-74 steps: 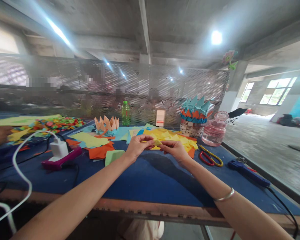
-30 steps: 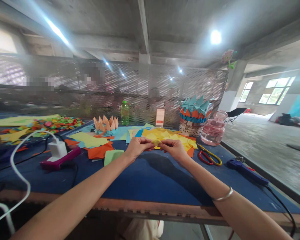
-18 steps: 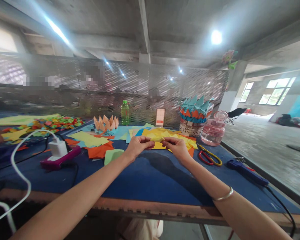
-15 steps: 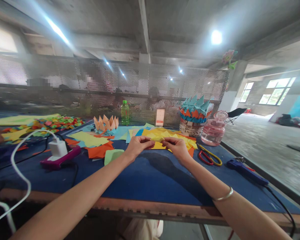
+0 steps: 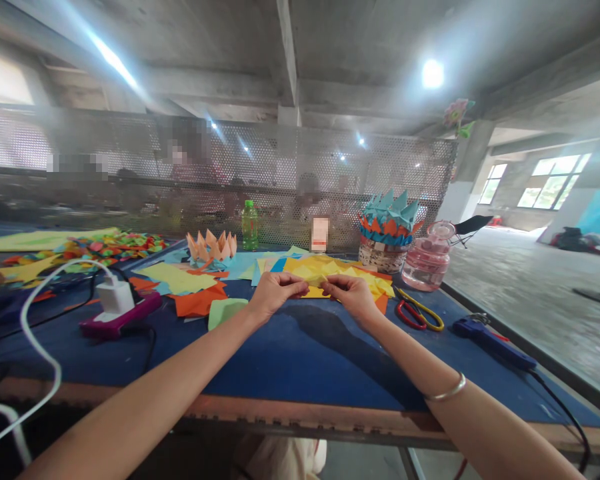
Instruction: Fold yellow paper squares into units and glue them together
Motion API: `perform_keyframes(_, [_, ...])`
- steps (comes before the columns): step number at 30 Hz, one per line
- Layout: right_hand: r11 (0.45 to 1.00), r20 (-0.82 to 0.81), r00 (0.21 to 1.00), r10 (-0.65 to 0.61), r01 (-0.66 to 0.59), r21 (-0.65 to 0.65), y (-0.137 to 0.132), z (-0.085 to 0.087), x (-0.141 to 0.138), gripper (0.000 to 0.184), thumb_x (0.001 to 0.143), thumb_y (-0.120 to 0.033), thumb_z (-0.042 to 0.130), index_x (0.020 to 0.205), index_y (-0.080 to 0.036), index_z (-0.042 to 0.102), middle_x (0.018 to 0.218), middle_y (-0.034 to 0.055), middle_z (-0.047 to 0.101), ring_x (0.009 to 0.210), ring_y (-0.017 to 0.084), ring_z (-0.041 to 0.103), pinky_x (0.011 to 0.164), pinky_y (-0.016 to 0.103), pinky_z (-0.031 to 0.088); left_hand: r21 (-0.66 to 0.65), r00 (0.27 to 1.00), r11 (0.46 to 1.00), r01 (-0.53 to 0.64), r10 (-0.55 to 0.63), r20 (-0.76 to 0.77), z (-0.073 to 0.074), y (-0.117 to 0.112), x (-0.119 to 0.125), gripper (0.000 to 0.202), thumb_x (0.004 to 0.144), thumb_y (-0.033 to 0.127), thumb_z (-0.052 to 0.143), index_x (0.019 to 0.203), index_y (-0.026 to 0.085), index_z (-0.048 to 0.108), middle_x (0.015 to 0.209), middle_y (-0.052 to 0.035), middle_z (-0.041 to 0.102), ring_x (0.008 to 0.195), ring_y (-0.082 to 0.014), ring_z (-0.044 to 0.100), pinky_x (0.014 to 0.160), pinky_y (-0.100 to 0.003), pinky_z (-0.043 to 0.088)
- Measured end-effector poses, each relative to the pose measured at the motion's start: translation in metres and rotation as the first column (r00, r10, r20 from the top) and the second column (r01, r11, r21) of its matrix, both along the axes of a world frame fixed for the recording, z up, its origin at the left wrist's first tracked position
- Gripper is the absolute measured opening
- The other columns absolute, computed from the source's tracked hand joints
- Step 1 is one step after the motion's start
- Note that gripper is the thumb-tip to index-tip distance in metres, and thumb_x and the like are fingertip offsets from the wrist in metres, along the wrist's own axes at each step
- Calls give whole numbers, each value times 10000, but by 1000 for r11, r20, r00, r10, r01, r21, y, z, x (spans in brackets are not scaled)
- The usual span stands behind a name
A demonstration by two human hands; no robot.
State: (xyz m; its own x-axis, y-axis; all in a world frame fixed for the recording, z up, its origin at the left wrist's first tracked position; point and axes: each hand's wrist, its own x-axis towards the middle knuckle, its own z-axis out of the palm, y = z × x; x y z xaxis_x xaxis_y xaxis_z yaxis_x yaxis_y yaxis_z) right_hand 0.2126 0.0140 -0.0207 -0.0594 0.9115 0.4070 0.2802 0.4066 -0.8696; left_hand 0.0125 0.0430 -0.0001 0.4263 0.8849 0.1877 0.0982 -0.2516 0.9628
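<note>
Both my hands meet over the blue table (image 5: 300,360), pinching one small folded yellow paper piece (image 5: 315,281) between them. My left hand (image 5: 277,293) grips its left end with fingers closed. My right hand (image 5: 349,295) holds its right end, fingers curled; a metal bangle sits on that forearm. Just behind the hands lies a pile of yellow paper squares (image 5: 353,275).
Orange, green and blue paper sheets (image 5: 190,287) lie at left, with a white charger (image 5: 116,297) on a magenta block and cables. Scissors (image 5: 420,313), a blue glue gun (image 5: 490,340), a pink jar (image 5: 427,263), a paper-topped basket (image 5: 387,240), a green bottle (image 5: 251,227) and an orange paper crown (image 5: 213,248) stand around. Mesh screen behind.
My hands stay nearly in place; the fingers have worked the yellow piece, briefly spread apart, then closed together again on it.
</note>
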Motion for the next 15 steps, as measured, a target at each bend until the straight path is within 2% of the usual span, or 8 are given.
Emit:
perform_keyframes(10, [1000, 59, 998, 6, -7, 6, 0, 1, -2, 230, 960, -341, 583, 1051, -136, 634, 948, 34, 670, 757, 136, 652, 685, 305, 566, 21, 1000, 1000, 21, -21, -1, 5, -4, -1, 246, 951, 316, 593, 1107, 127, 615, 1059, -72, 650, 888, -182, 652, 771, -365, 571])
perform_keyframes(15, [999, 72, 997, 42, -44, 31, -4, 3, -4, 273, 898, -404, 646, 906, -135, 689, 745, 9, 685, 609, 114, 621, 594, 261, 529, 29, 999, 999, 31, -32, 12, 5, -3, 0, 241, 950, 315, 595, 1096, 125, 619, 1051, -70, 653, 885, -181, 653, 770, -364, 571])
